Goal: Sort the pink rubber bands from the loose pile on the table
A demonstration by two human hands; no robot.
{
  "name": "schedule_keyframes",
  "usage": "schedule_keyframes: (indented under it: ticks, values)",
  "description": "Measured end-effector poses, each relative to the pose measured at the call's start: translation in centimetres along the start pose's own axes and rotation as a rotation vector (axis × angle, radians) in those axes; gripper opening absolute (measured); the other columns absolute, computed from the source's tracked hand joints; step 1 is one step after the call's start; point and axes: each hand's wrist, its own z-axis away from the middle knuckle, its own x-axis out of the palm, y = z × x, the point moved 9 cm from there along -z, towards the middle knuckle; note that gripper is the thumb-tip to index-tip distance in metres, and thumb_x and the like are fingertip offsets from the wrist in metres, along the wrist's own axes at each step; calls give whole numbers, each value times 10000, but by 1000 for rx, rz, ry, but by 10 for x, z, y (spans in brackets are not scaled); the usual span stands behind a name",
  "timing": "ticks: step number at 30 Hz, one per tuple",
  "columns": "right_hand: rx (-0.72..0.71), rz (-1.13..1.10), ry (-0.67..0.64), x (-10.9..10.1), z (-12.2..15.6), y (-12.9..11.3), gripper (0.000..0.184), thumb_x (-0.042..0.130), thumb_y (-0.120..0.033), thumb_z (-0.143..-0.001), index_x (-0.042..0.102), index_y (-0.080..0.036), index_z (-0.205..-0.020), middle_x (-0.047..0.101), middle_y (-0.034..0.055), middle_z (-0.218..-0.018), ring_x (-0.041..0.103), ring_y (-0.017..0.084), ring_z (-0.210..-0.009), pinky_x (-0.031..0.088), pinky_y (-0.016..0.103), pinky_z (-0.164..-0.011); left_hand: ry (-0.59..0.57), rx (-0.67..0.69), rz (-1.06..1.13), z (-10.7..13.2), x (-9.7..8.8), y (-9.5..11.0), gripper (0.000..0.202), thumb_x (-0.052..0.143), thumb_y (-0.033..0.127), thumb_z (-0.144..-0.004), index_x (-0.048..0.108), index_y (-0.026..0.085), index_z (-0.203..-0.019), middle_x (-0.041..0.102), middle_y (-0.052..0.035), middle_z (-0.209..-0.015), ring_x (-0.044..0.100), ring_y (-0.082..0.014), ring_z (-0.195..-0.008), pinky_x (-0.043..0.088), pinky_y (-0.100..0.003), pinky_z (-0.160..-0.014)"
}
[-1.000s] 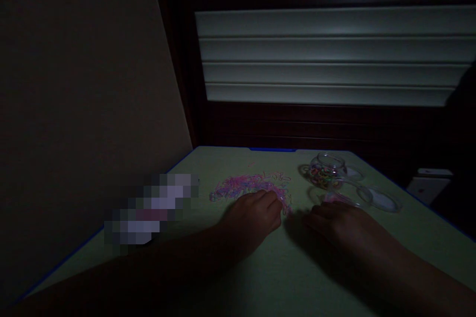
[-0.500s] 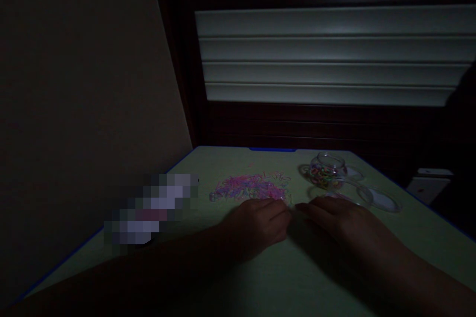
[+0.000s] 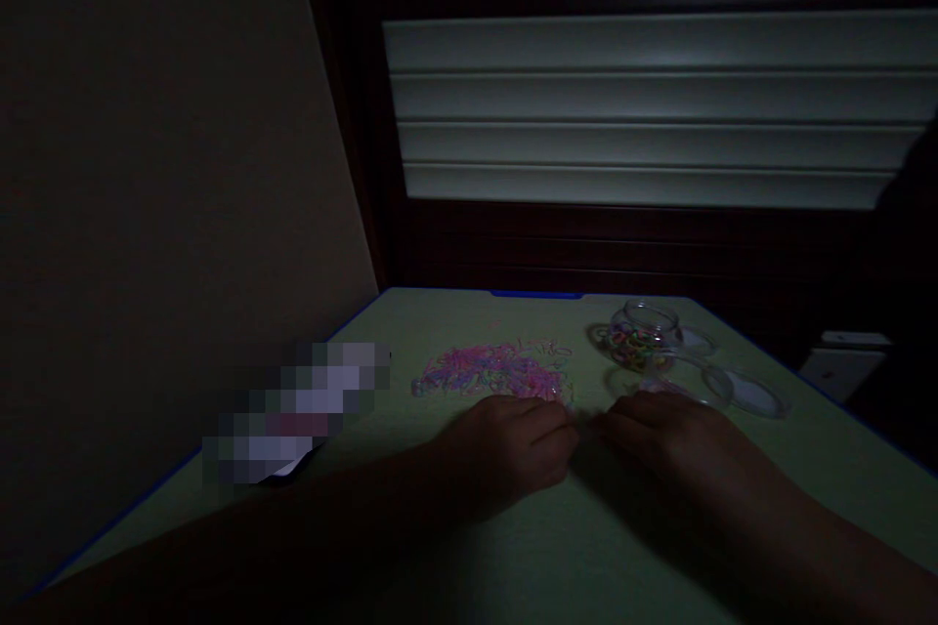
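Head view, dim light: my left hand and right hand lie knuckles-up on the green tabletop, about midway between its near and far edges. Both are loosely curled, with the fingertips drawn together in the small gap between them. It is too dark for me to tell whether a band is pinched there or the tips merely meet.

The heap of pink rubber bands lies just beyond my left knuckles, toward the far edge. It is spread flat, with its long axis running left to right, parallel to that edge. Its right end comes close to my left fingertips, so my left hand is nearer to it.

My right hand sits nearer the small glass jar of mixed-colour bands, upright toward the far right corner, with clear lids just beside it.
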Motion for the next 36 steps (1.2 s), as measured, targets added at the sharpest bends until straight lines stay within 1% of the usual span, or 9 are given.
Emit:
schedule_keyframes:
  ticks: [3, 7, 12, 15, 17, 19, 22, 28, 36]
  values:
    - [-18, -15, 13, -1, 0, -2, 206, 503, -24, -634, 551, -192, -744, 540, -11, -673, 479, 119, -605, 310, 253, -582, -1, -34, 18, 1, 2, -3, 177, 361, 162, -874, 527, 120, -919, 546, -37, -808, 521, -110, -728, 447, -223, -598]
    - [-12, -16, -1, -2, 0, -1, 232, 508, -20, -632, 556, -203, -768, 550, -10, -681, 488, 125, -617, 316, 253, -587, 29, -99, 50, 2, 4, -9, 186, 348, 171, -881, 526, 121, -882, 531, -33, -789, 506, -115, -724, 434, -233, -612]
    - [7, 8, 5, -3, 1, 0, 246, 493, -24, -657, 569, -208, -801, 556, -2, -683, 499, 134, -620, 322, 256, -577, 37, -122, 66, 3, 7, -9, 201, 331, 175, -882, 527, 130, -868, 523, -30, -776, 494, -110, -708, 419, -230, -599]
    - [34, -9, -41, -2, 0, 0, 228, 493, -33, -664, 566, -205, -795, 554, -5, -686, 492, 134, -622, 319, 257, -577, 42, -146, 76, 4, 8, -11, 199, 332, 190, -875, 522, 134, -850, 520, -32, -774, 479, -112, -678, 408, -243, -578]
    - [40, -21, -65, -2, -1, -1, 184, 486, -43, -679, 556, -193, -760, 549, -3, -679, 483, 129, -613, 315, 256, -576, 32, -155, 77, 4, 10, -11, 190, 338, 194, -865, 514, 142, -819, 515, -29, -761, 468, -113, -655, 393, -247, -553]
    - [37, -20, -61, -3, -1, -2, 163, 480, -52, -693, 548, -191, -745, 545, -4, -676, 476, 126, -608, 312, 255, -577, 25, -161, 73, 4, 11, -12, 173, 348, 187, -854, 508, 146, -803, 512, -25, -750, 464, -112, -645, 386, -247, -545]
    - [26, -11, -26, -3, 0, -2, 161, 481, -53, -693, 548, -191, -744, 537, -7, -667, 467, 119, -601, 305, 251, -574, 17, -155, 69, 4, 11, -11, 162, 358, 187, -845, 511, 149, -807, 511, -20, -738, 467, -109, -641, 387, -242, -545]
    - [-2, -3, 4, -2, 1, -3, 153, 481, -52, -676, 531, -190, -719, 527, -7, -653, 451, 123, -585, 294, 262, -561, 15, -154, 69, 4, 10, -11, 171, 356, 192, -845, 514, 148, -797, 512, -19, -740, 472, -105, -646, 388, -242, -552]
    - [7, -32, -1, -9, 0, -7, 162, 464, -50, -714, 550, -184, -748, 540, 8, -674, 466, 132, -618, 307, 262, -578, 12, -177, 88, 4, 12, -13, 169, 354, 189, -846, 513, 147, -810, 516, -24, -745, 467, -111, -644, 389, -248, -562]
